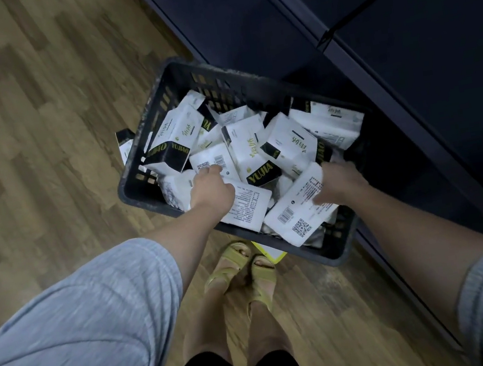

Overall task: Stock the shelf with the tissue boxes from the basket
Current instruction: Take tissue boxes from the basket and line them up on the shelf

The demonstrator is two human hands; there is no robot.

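A: Obs. 1, head view. Landmark: dark slatted plastic basket (pixel 160 107) on the wood-plank floor (pixel 21 121). Contents?

B: A loose heap of white tissue packs with black ends and gold lettering, lying at all angles. One pack (pixel 124 144) sits outside the basket, just beside its far-left wall.

A: Left hand?

B: Left hand (pixel 211 189) is inside the basket near its left wall, back of hand up, fingers curled down and close together onto a pack with a QR code and barcode (pixel 210 164). Whether the fingers have closed around that pack or only rest on it, cannot tell.

A: Right hand?

B: Right hand (pixel 339 182) is inside the basket at its near-right corner. Thumb lies across the printed face of a pack (pixel 296 215) tilted up against the near wall; the other fingers are hidden behind the pack's far edge. Reads as a pinch between thumb and fingers.

A: Shelf?

B: Dark blue shelf unit (pixel 399 33) stands on the right side of the basket, touching or very close to its far wall. Its surfaces are too dim to make out more.

A: Other?

B: Grey sleeves on both arms. Feet in yellow-green sandals (pixel 247 269) just beside the basket's near wall.
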